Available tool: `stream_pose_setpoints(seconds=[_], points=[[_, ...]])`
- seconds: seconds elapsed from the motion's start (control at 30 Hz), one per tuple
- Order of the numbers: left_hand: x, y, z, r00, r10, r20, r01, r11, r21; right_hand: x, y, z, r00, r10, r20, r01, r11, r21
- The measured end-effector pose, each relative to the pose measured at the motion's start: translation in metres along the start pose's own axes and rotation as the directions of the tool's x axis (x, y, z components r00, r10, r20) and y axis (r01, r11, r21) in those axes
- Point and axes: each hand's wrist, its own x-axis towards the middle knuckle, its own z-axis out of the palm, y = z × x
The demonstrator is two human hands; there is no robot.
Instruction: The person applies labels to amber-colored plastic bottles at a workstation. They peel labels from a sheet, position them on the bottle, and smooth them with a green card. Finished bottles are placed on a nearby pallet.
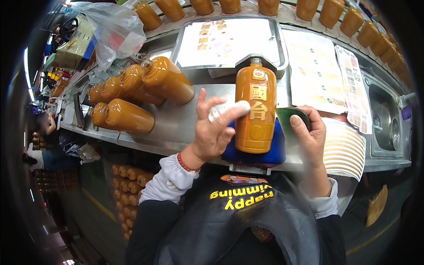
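Observation:
An orange-brown glazed bottle (pixel 256 115) with raised gold characters stands in front of me, its lower part against a blue holder (pixel 278 148). My left hand (pixel 214 126) is at the bottle's left side, fingers apart. White coverings show on some of its fingers, and one covered fingertip overlaps the bottle's edge; whether it presses there I cannot tell. On the other side, my right hand (pixel 311 134) grips a dark green flat scraper (pixel 289 130) between thumb and fingers, close to the bottle's right side.
Several similar bottles (pixel 168 81) stand on the steel counter at left. Behind the bottle lies a metal tray (pixel 176 53) with a white sheet and decals. Decal sheets (pixel 316 73), a striped cloth (pixel 346 148) and a sink (pixel 388 119) are at right. More bottles line a far conveyor (pixel 291 15).

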Motion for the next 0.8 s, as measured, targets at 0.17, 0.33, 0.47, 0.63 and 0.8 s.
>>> stream_pose_setpoints(seconds=[0.17,0.33,0.47,0.63,0.8], points=[[0.021,0.010,0.034,0.954,-0.293,-0.066,0.271,0.935,-0.229,-0.001,0.001,0.003,1.000,0.004,-0.022,-0.004,1.000,-0.021],[0.021,0.013,0.045,0.879,-0.471,0.076,0.437,0.730,-0.526,-0.003,0.000,0.002,0.999,-0.011,-0.031,0.010,0.999,-0.035],[0.016,0.012,0.051,0.861,-0.498,0.106,0.427,0.593,-0.682,-0.002,0.001,0.001,0.999,0.002,-0.035,-0.003,1.000,-0.023],[0.021,0.011,0.050,0.851,-0.512,0.118,0.436,0.563,-0.702,-0.001,0.002,0.000,0.999,-0.010,-0.030,0.010,1.000,-0.017],[0.030,0.011,0.052,0.867,-0.490,0.093,0.449,0.685,-0.575,-0.001,0.005,0.002,0.999,-0.031,-0.037,0.031,1.000,0.003]])
